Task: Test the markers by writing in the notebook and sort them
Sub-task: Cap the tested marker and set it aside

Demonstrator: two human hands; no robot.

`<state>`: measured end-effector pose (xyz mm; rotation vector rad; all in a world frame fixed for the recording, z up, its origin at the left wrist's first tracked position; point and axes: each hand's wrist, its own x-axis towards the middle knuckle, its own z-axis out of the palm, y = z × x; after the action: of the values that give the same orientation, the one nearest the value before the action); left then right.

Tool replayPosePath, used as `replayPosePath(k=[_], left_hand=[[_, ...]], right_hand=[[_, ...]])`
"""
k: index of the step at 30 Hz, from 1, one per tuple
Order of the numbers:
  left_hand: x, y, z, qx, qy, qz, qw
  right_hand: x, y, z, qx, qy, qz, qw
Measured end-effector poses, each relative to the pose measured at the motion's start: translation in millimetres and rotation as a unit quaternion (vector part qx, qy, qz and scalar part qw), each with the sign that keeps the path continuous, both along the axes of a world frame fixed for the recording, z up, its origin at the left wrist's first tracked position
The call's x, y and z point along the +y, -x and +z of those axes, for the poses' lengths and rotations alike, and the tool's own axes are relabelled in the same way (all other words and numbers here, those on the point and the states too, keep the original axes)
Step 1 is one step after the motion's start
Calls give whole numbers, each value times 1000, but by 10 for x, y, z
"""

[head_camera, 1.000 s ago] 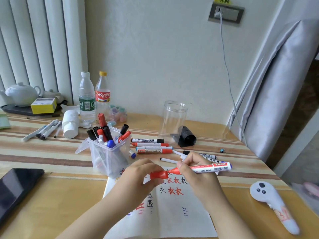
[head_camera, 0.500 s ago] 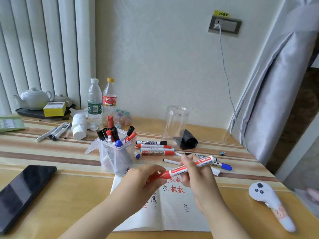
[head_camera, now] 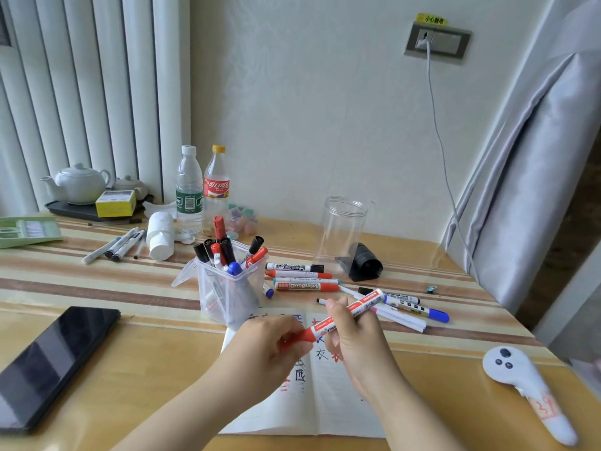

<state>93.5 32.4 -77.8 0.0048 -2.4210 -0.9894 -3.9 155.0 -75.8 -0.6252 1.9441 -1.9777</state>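
A red marker is held tilted above the open notebook. My right hand grips its white barrel. My left hand pinches its red cap end, which sits on the marker. The notebook page carries red and black written characters, partly hidden by my hands. A clear plastic box just behind the notebook holds several markers upright. More markers lie in a row to its right, and others lie loose near my right hand.
An empty clear jar and a black roll stand behind the markers. A phone lies at the left, a white controller at the right. Bottles, a white roll, pens and a teapot tray sit at the back left.
The cap in my left hand has closed onto the marker's tip. The marker has tilted, its back end now raised. The view has shifted a little.
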Motion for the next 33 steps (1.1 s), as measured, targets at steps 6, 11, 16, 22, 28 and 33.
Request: replayPosePath(k=[6, 11, 16, 22, 28, 33], left_hand=[[-221, -35, -59, -59, 32, 76, 995], [-384, -134, -5, -42, 60, 139, 988], [-610, -216, 203, 35, 91, 223, 970], [-809, -190, 402, 65, 139, 241, 958], [-831, -121, 329, 66, 142, 230, 960], [-766, -44, 259, 90, 156, 207, 962]], right_hand=[[16, 92, 53, 10, 0, -5, 1000], [-56, 198, 259, 99, -21, -2, 995], [-320, 323, 707, 241, 8, -56, 969], [-981, 414, 847, 393, -80, -40, 915], [-1225, 422, 699, 400, -170, -17, 900], [-1239, 393, 411, 412, -242, 57, 877]])
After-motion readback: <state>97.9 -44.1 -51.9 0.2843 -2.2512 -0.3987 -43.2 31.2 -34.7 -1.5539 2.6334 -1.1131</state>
